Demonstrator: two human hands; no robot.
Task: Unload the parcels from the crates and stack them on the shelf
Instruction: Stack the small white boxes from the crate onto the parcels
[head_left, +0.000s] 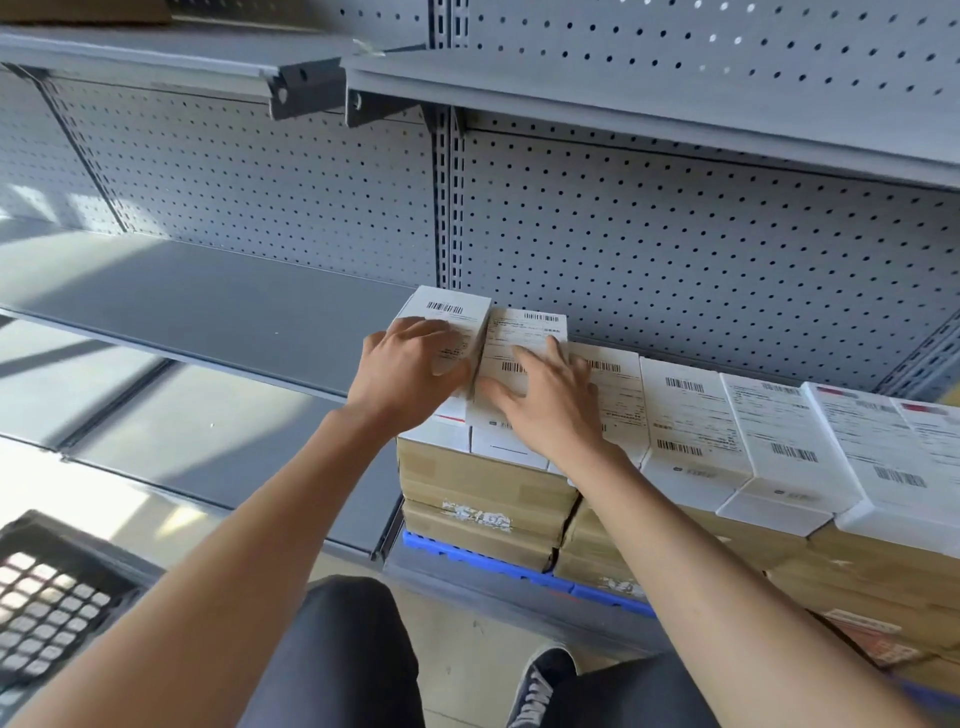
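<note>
Two white parcels with barcode labels lie side by side on top of a stack on the grey shelf (218, 312). My left hand (410, 374) rests on the left parcel (452, 312), fingers curled over its top. My right hand (545, 400) presses flat with spread fingers on the right parcel (524, 332). A row of several more white parcels (691, 415) runs to the right. They sit on brown cardboard boxes (478, 483). A black mesh crate (52, 597) stands at the lower left.
The shelf's left half is bare metal with a perforated back panel (260, 197). Another shelf board (623, 104) hangs above. A blue plastic edge (467, 558) shows under the brown boxes. My legs and one shoe (540, 686) are at the bottom.
</note>
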